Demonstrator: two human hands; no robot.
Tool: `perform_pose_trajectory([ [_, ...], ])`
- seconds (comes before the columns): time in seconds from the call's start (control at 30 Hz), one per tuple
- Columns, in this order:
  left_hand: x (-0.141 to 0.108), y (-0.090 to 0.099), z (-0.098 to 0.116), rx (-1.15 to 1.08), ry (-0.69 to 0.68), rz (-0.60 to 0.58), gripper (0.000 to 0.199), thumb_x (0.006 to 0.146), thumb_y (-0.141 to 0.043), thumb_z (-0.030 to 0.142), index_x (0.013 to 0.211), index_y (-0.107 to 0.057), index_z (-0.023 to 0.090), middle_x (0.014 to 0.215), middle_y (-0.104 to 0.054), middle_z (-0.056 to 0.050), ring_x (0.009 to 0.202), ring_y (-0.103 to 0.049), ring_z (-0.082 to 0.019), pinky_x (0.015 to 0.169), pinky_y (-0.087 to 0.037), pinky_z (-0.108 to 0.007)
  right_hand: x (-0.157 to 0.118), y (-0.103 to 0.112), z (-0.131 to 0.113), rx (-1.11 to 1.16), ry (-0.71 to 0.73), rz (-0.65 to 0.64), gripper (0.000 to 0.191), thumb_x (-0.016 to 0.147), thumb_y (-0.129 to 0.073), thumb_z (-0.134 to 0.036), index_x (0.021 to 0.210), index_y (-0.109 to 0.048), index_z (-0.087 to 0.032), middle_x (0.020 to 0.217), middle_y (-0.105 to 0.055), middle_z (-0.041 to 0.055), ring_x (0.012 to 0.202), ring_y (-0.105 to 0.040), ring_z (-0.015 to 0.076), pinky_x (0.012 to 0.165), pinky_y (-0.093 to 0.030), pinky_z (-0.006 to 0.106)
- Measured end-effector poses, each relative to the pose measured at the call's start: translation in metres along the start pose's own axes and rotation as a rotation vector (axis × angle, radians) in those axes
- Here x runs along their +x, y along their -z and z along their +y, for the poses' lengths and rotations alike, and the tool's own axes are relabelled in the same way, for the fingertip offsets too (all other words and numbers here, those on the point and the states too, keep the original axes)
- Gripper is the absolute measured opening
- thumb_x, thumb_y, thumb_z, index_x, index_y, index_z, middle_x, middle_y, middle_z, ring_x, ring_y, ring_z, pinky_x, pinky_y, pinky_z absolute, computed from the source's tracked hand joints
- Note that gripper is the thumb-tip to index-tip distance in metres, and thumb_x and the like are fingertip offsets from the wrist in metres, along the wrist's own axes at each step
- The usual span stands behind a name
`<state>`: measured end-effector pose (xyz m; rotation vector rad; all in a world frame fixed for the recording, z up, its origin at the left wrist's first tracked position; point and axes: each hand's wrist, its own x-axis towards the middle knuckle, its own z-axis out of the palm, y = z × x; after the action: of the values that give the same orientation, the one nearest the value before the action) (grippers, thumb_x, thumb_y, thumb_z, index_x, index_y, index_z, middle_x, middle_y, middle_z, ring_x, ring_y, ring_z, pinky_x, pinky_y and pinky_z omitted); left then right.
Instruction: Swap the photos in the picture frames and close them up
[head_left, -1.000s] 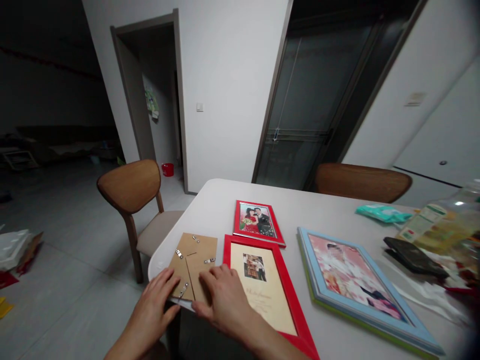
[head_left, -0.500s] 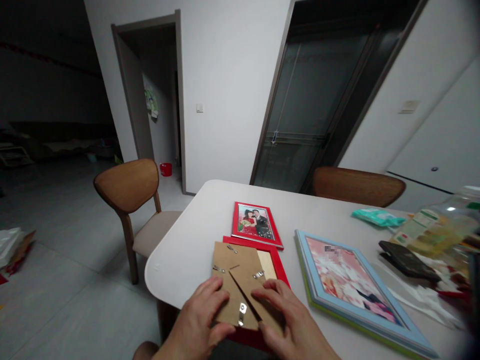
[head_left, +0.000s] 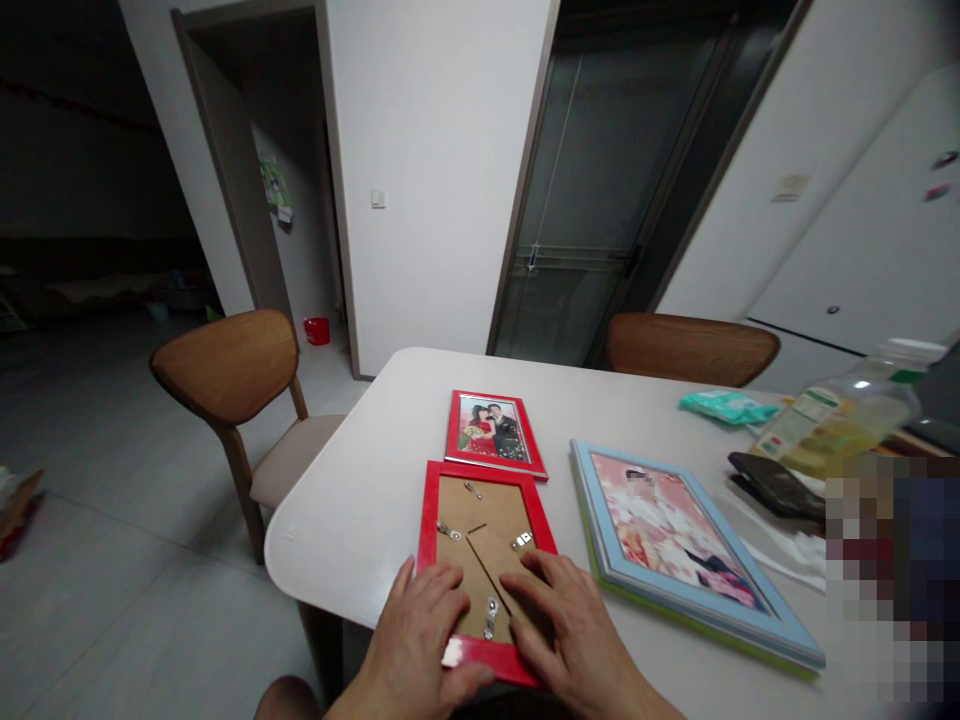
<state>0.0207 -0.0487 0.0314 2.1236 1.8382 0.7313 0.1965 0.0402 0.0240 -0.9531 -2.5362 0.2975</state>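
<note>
Presently, from the head camera, I judge that I am seating the brown backing board (head_left: pixel 495 545) into the red frame (head_left: pixel 430 515), which lies flat on the tabletop (head_left: pixel 367 500), near its edge. Neither grip is clenched: my left hand (head_left: pixel 420 630) rests spread fingers at the near left corner, and my right hand (head_left: pixel 577 625) lays its fingertips on the right part of the board. The next move, I think, calls for even pressure, then for turning the metal clips (head_left: pixel 491 618) toward the rim, if the board sits level. Half a second ago, the board was lying over the frame and covering its left border; now the red border surrounds it, and the cream print is hidden.
</note>
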Motion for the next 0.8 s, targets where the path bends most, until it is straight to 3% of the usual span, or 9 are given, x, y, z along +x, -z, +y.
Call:
perform_pose_trajectory([
  [0.1, -0.004, 0.001, 0.000, 0.006, 0.026, -0.061, 0.039, 0.058, -0.070, 0.031, 0.090, -0.055, 0.015, 0.121, -0.048, -0.014, 0.114, -0.040, -0.028, 0.097, -0.027, -0.050, 0.001, 0.005, -0.009, -0.024, 0.082, -0.031, 0.028, 0.074, -0.046, -0.025, 0.099, -0.056, -0.029, 0.110, -0.049, 0.0067, 0.102, -0.043, 0.0235, 0.085, -0.034, 0.042],
  [0.27, -0.004, -0.001, -0.003, 0.001, 0.043, -0.061, 0.030, 0.060, -0.068, 0.027, 0.084, -0.054, 0.016, 0.123, -0.047, -0.012, 0.115, -0.039, -0.025, 0.098, -0.028, -0.045, 0.002, 0.013, -0.020, 0.021, 0.246, -0.175, 0.026, 0.078, -0.045, -0.029, 0.101, -0.056, -0.032, 0.111, -0.050, 0.0044, 0.102, -0.041, 0.0221, 0.084, -0.034, 0.040],
  [0.6, -0.003, 0.000, -0.002, 0.001, 0.048, -0.065, 0.033, 0.057, -0.071, 0.028, 0.083, -0.055, 0.017, 0.122, -0.048, -0.011, 0.114, -0.040, -0.024, 0.097, -0.029, -0.044, -0.005, 0.020, -0.017, 0.057, 0.282, -0.211, 0.027, 0.078, -0.044, -0.031, 0.102, -0.056, -0.031, 0.112, -0.049, 0.0040, 0.102, -0.041, 0.0210, 0.085, -0.034, 0.038],
  [0.7, -0.002, 0.001, -0.004, -0.007, 0.054, -0.071, 0.031, 0.055, -0.072, 0.028, 0.079, -0.055, 0.018, 0.122, -0.048, -0.009, 0.115, -0.039, -0.024, 0.097, -0.029, -0.043, 0.001, 0.016, -0.007, 0.029, 0.199, -0.126, 0.030, 0.079, -0.042, -0.028, 0.106, -0.053, -0.028, 0.110, -0.050, 0.0059, 0.100, -0.043, 0.0205, 0.085, -0.035, 0.037],
  [0.8, -0.001, 0.003, -0.005, 0.001, 0.062, -0.080, 0.032, 0.053, -0.073, 0.028, 0.078, -0.056, 0.018, 0.122, -0.048, -0.008, 0.115, -0.039, -0.024, 0.096, -0.029, -0.043, 0.016, 0.012, 0.005, -0.103, -0.025, -0.015, 0.031, 0.079, -0.039, -0.025, 0.106, -0.053, -0.020, 0.108, -0.050, 0.0104, 0.098, -0.043, 0.0223, 0.082, -0.036, 0.037],
])
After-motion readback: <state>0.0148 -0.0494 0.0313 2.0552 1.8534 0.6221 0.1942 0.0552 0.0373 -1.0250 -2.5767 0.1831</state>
